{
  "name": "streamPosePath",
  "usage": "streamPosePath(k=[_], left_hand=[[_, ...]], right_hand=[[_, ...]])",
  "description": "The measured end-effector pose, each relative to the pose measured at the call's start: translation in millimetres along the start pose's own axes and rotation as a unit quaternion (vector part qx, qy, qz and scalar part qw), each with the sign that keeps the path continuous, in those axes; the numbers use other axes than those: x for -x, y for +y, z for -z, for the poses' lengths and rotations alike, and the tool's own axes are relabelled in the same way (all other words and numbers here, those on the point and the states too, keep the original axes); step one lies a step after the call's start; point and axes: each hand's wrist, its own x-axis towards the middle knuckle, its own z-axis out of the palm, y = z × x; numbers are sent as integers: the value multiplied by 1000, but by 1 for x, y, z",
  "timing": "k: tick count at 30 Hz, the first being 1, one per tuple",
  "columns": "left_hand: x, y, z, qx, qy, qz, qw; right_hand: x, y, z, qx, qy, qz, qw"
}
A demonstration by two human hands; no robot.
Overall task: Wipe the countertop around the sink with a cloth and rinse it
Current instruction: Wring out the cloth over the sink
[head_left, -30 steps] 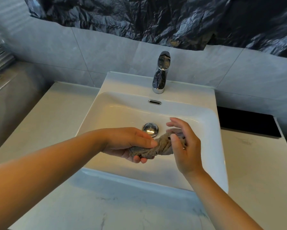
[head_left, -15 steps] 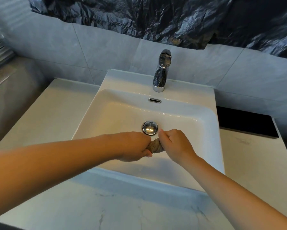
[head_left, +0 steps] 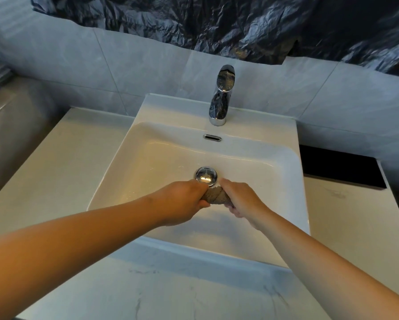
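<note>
With our left hand (head_left: 182, 202) and right hand (head_left: 242, 199) both clenched on the twisted grey cloth (head_left: 213, 195) over the sink (head_left: 129, 158), near its drain (head_left: 206, 176), a loose wring could drip onto the pale marbled countertop (head_left: 170, 285) below grey wall tiles (head_left: 147, 58).

Glossy ceramic sink (head_left: 284, 162); chrome faucet (head_left: 221, 98); coarse cloth (head_left: 213, 195).
</note>
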Motion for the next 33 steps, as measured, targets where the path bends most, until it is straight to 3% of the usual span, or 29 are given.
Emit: streamPosePath(k=[3,6,8,11,15,20,22,24,26,28,33], left_hand=[[4,-2,6,194,-47,39,979],[12,-1,16,451,-131,90,878],[17,-3,25,546,-204,101,806],[17,-7,35,584,-322,84,741],[13,-3,46,559,-419,58,714],[13,-1,54,540,-400,68,737],[14,3,55,509,-368,64,776],[14,9,53,431,-327,59,839],[12,13,47,284,-267,60,919],[10,16,38,138,-206,45,968],[6,13,17,-25,-128,-1,992]], right_hand=[[14,8,8,32,35,171,984],[32,26,15,104,112,306,940],[38,37,15,153,154,403,889],[39,38,8,152,161,472,854],[31,20,-1,100,223,544,802],[22,8,3,124,226,540,801],[19,6,8,151,216,532,805],[17,7,10,189,199,515,812],[14,10,10,229,172,472,834],[12,12,7,240,141,407,870],[5,18,-5,176,80,253,948]])
